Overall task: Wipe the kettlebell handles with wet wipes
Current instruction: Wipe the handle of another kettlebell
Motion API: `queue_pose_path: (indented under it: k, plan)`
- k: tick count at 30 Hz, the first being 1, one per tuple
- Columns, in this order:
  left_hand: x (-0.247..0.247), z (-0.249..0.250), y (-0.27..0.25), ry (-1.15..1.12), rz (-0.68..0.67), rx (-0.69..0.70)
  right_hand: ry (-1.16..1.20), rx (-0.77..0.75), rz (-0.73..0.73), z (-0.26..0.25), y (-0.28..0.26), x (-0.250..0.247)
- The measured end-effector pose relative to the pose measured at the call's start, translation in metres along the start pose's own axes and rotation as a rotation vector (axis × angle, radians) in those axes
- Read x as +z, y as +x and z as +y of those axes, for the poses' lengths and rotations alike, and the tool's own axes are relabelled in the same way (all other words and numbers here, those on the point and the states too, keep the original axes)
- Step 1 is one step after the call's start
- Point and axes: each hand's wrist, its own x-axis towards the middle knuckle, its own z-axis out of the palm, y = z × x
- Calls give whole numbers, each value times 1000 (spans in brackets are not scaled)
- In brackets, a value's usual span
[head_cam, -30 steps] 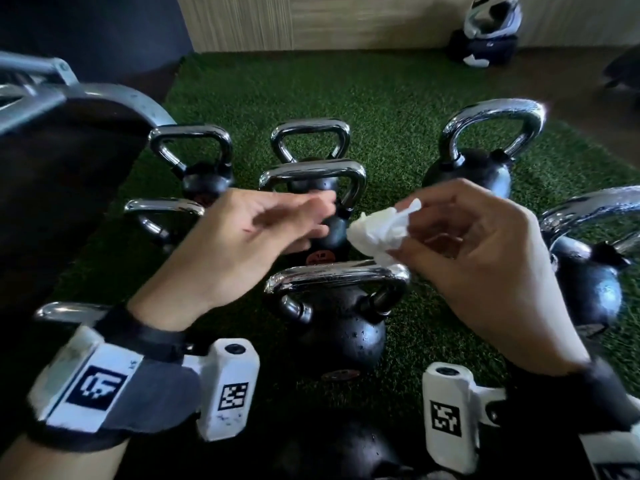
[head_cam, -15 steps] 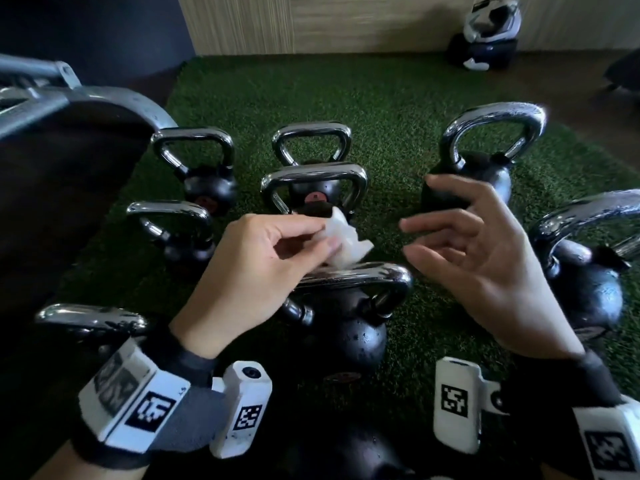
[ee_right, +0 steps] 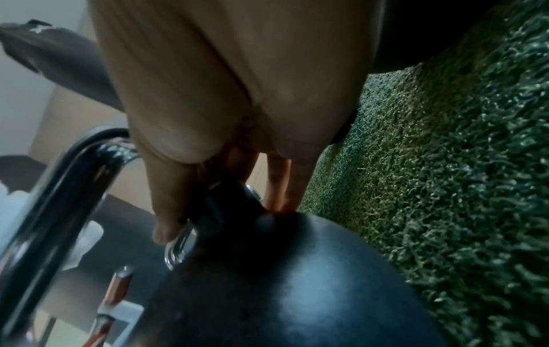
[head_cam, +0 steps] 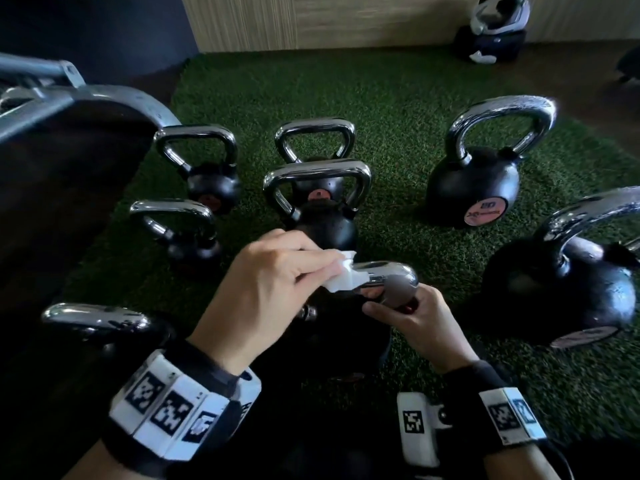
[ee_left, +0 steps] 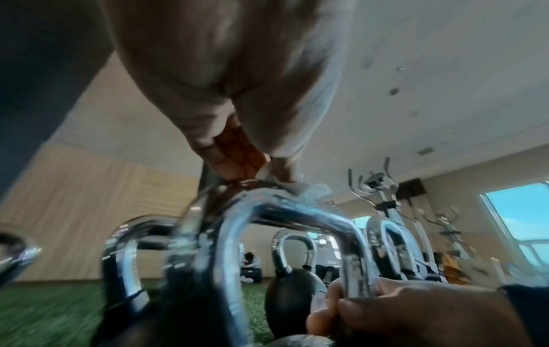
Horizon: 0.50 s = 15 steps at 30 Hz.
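Note:
Several black kettlebells with chrome handles stand on green turf. The nearest kettlebell's chrome handle point(head_cam: 388, 271) is in front of me, its black body point(ee_right: 297, 281) mostly hidden below my hands. My left hand point(head_cam: 277, 282) pinches a crumpled white wet wipe point(head_cam: 346, 278) and presses it onto the top of that handle point(ee_left: 297, 211). My right hand point(head_cam: 412, 320) grips the handle's right leg low down, thumb and fingers curled round it point(ee_right: 175, 225). The wipe point(ee_left: 309, 187) shows under my left fingertips in the left wrist view.
Other kettlebells ring the spot: two small ones at left point(head_cam: 204, 174), two behind point(head_cam: 318, 188), larger ones at right point(head_cam: 478, 181) and far right point(head_cam: 568, 282). A dark bench with a metal frame point(head_cam: 69, 109) stands at left. A helmet point(head_cam: 495, 26) lies by the far wall.
The wipe passed from my right hand to my left. My left hand came down and pressed it onto the near handle; my right hand dropped and took hold of the handle's right leg.

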Motion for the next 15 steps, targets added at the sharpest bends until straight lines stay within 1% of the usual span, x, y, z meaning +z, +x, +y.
queue_pose_path:
  k: [2, 5, 6, 8, 10, 11, 15]
  plan:
    - [-4, -11, -9, 20, 52, -10, -19, -21, -2, 4, 1, -1]
    - [0, -7, -18, 115, 52, 71, -97, -37, -19, 8, -1, -4]
    - [2, -5, -21, 123, 62, 77, -106, -28, -32, 7, -2, -5]
    - [0, -9, -29, 99, 131, 20, -125, -19, -44, 6, -6, -6]
    - [-4, -21, -42, 4, 223, -91, -136, -34, -37, 6, -9, -6]
    - [-6, -27, -49, -44, 244, -127, -139, -47, -32, 7, -9, -5]
    - [-7, -30, -59, -100, 233, -125, -127, -55, -32, 8, -9, -5]
